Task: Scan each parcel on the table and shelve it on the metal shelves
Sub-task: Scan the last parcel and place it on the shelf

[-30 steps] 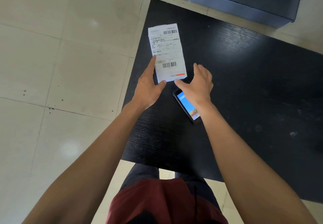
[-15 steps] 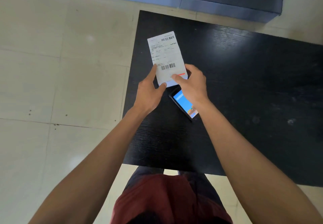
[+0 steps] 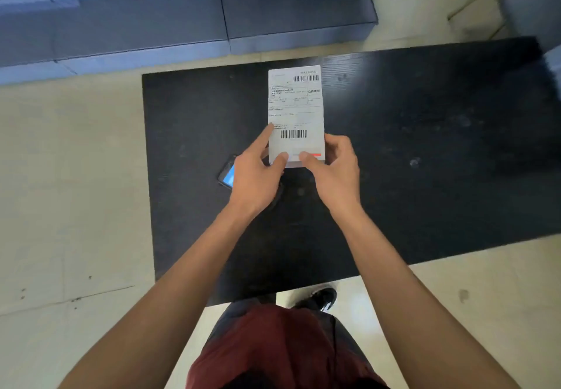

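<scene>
A flat white parcel (image 3: 296, 112) with a printed shipping label and two barcodes is held over the black table (image 3: 425, 146). My left hand (image 3: 256, 173) holds its near left corner, thumb on top and forefinger along the left edge. My right hand (image 3: 335, 170) grips the near right corner, thumb on the label and fingers curled round the right edge. A phone (image 3: 227, 174) with a lit blue screen lies on the table, mostly hidden under my left hand.
A dark blue stepped unit (image 3: 182, 15) runs along the far side beyond the table. Pale tiled floor (image 3: 66, 191) surrounds the table. My dark red shorts and one black shoe (image 3: 321, 297) show at the table's near edge.
My right hand came off the phone and closed on the parcel's near right corner. Both hands now hold the parcel, turned squarer to me. The view swung left and up.
</scene>
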Demonstrator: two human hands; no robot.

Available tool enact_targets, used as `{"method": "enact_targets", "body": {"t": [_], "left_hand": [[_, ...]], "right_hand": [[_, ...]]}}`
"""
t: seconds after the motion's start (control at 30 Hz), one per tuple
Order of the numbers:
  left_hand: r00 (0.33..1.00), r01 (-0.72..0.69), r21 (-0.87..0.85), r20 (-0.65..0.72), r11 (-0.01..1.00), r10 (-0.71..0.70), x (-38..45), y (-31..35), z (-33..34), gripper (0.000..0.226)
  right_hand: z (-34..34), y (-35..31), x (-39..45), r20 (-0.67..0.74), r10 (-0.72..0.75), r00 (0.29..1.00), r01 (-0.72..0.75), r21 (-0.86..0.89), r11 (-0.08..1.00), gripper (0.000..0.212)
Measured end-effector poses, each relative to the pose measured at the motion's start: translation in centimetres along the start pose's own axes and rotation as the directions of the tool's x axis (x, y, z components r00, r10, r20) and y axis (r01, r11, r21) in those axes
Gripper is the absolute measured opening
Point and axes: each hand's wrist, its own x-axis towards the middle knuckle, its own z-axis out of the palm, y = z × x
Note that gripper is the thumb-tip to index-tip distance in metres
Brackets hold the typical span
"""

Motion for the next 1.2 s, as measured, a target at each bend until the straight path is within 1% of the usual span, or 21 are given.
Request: {"method": "enact_targets", "body": {"t": [0.07,0.17,0.27,0.4,0.53,0.63,0.83,1.0,1.2], "left_hand": [[0.998,-0.045,0.016,0.044,0.999,0.044,-1.2,1.4,3.0,0.063],[0.992,-0.111,0.058,0.068,0.992,0.107,-3.4,3.3,7.5,0.064],[0.982,-0.150,0.030,0.123,0.988,0.145,-5.9,5.2,12.0,0.065],[0.957,-0.222,0.016,0.194,0.975,0.215,-9.6,8.1,18.0,0.066],[0.921,-0.285,-0.004,0.278,0.959,0.274,-13.1,11.0,24.0,0.065],[0.878,-0.343,-0.024,0.348,0.939,0.329,-15.4,13.0,28.2,0.064],[0.791,-0.412,-0.081,0.463,0.907,0.401,-18.0,15.9,35.5,0.062],[0.728,-0.435,-0.123,0.535,0.892,0.428,-18.3,17.7,41.6,0.060],[0.620,-0.443,-0.205,0.633,0.873,0.463,-16.8,20.8,49.4,0.063]], "right_hand": [[-3.9,0.5,-0.5,-0.036,0.001,0.999,0.000,0.025,1.000,0.043],[-9.6,1.5,-1.9,-0.072,-0.004,0.997,0.009,0.077,0.997,0.043],[-15.3,2.8,-3.7,-0.114,-0.007,0.994,0.022,0.132,0.991,0.039],[-23.0,4.7,-6.2,-0.200,-0.009,0.980,0.055,0.226,0.973,0.026],[-30.1,6.3,-8.7,-0.280,-0.009,0.960,0.093,0.285,0.954,0.026],[-35.0,7.4,-10.2,-0.342,-0.016,0.939,0.130,0.312,0.941,0.030],[-42.8,8.6,-12.4,-0.449,-0.077,0.890,0.235,0.309,0.921,0.055],[-48.0,9.5,-12.6,-0.562,-0.057,0.825,0.275,0.313,0.909,0.055],[-54.8,10.2,-10.1,-0.653,-0.012,0.757,0.281,0.309,0.909,0.053]]}}
